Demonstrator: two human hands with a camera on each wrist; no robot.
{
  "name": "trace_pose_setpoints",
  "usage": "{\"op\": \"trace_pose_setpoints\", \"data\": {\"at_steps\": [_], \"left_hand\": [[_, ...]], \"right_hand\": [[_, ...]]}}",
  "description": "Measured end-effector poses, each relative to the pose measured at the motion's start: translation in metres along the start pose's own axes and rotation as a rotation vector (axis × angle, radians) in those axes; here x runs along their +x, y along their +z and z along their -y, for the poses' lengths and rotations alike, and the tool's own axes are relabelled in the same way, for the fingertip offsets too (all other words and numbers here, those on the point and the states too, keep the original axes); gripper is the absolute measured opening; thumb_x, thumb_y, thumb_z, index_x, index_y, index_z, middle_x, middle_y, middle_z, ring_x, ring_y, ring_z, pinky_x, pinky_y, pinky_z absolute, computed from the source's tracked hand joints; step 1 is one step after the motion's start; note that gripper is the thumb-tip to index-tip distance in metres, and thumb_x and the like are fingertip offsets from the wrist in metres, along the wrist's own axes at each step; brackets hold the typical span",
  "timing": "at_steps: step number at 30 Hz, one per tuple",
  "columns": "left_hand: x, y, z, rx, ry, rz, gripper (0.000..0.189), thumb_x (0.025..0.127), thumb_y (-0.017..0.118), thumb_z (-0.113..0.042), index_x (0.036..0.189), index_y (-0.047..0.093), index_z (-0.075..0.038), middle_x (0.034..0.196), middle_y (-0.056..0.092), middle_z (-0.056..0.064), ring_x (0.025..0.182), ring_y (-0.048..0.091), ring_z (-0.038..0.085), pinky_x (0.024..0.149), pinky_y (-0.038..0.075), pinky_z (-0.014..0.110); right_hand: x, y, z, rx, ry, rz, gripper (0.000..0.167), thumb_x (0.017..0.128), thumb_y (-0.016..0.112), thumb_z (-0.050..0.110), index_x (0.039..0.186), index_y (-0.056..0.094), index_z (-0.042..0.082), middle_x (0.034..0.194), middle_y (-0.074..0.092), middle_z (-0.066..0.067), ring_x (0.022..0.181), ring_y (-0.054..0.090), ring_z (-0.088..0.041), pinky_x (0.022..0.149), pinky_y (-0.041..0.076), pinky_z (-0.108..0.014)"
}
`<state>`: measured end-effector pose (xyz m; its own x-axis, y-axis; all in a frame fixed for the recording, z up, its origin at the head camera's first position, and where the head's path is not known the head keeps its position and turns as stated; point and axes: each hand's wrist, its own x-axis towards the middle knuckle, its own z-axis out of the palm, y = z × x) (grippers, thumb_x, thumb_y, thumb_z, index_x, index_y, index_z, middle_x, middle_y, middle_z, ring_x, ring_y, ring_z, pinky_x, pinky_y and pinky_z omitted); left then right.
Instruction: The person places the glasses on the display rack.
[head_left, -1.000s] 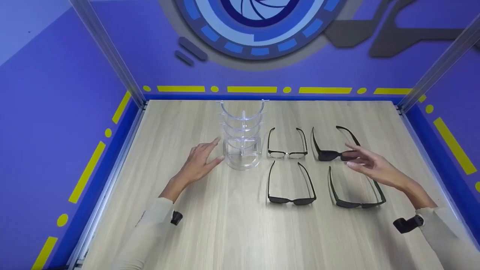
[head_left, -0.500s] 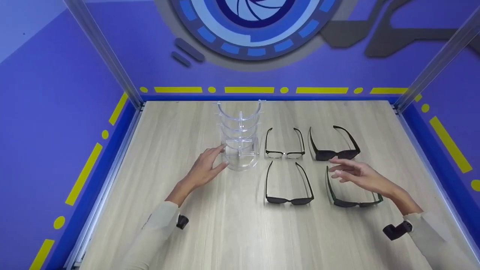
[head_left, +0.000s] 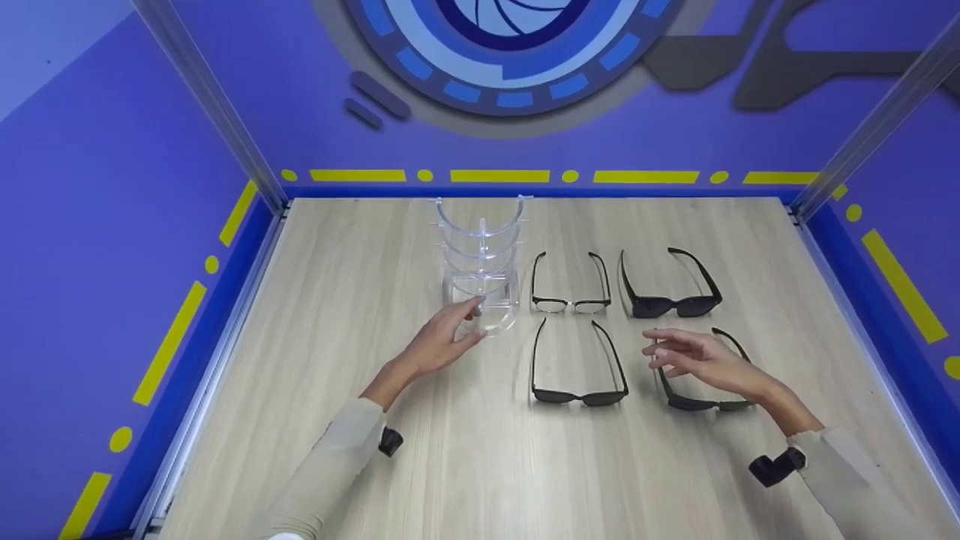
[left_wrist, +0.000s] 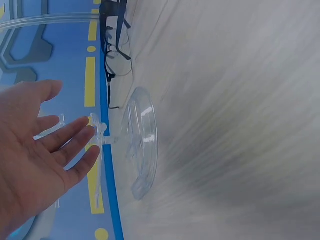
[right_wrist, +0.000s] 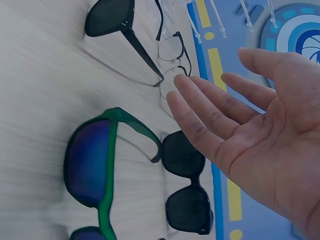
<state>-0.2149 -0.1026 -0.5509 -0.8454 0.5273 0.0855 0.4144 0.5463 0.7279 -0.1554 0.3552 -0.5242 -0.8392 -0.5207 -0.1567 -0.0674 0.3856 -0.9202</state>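
A clear tiered eyewear display stand (head_left: 484,231) rises at the table's left-centre; its curved base (left_wrist: 146,135) shows in the left wrist view. My left hand (head_left: 439,341) is nearest to it, fingers loosely extended, overlapping the front of the base in the head view. Holding nothing, my right hand (head_left: 709,362) hovers above the green-framed sunglasses (right_wrist: 107,180), hiding part of them from the head camera. Behind that pair lie black sunglasses (head_left: 675,307). Another dark pair of sunglasses (head_left: 579,398) rests between the hands, below clear-lensed eyeglasses (head_left: 571,306).
The wood-grain table (head_left: 480,465) is enclosed by blue-purple panels (head_left: 622,142) with yellow markings. Metal posts (head_left: 225,112) stand at the back corners. All the glasses lie with temples unfolded, pointing toward the back panel.
My left hand has moved right, from beside the stand to the front of its base. My right hand has drifted left and nearer, away from the black sunglasses, over the green-framed pair.
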Motion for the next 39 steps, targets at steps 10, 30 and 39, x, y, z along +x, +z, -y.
{"op": "trace_pose_setpoints", "data": {"at_steps": [10,30,39], "left_hand": [[0.008,0.018,-0.005,-0.065,0.008,0.028,0.055,0.102,0.061,-0.021,0.152,0.044,-0.004,0.132,0.063,0.018,0.130,0.056,0.035,0.114,0.044,0.053],[0.017,0.053,-0.011,-0.167,0.053,0.126,0.052,0.101,0.060,-0.015,0.148,0.046,0.002,0.130,0.064,0.025,0.128,0.057,0.040,0.112,0.044,0.056],[0.012,0.066,-0.013,-0.297,0.012,0.186,0.054,0.102,0.060,-0.014,0.151,0.043,0.002,0.130,0.063,0.025,0.125,0.060,0.039,0.112,0.048,0.051]], "right_hand": [[0.005,0.010,-0.007,0.030,0.044,0.029,0.053,0.109,0.049,0.019,0.153,0.035,-0.007,0.141,0.051,-0.041,0.117,0.069,-0.017,0.093,0.061,-0.044],[0.012,0.028,0.001,-0.016,0.072,-0.038,0.051,0.108,0.053,0.021,0.151,0.041,-0.005,0.139,0.055,-0.037,0.116,0.070,-0.030,0.090,0.063,-0.043],[0.010,0.038,-0.008,0.003,0.100,-0.062,0.053,0.107,0.054,0.020,0.150,0.040,-0.008,0.139,0.055,-0.038,0.119,0.065,-0.044,0.092,0.061,-0.048]]}}
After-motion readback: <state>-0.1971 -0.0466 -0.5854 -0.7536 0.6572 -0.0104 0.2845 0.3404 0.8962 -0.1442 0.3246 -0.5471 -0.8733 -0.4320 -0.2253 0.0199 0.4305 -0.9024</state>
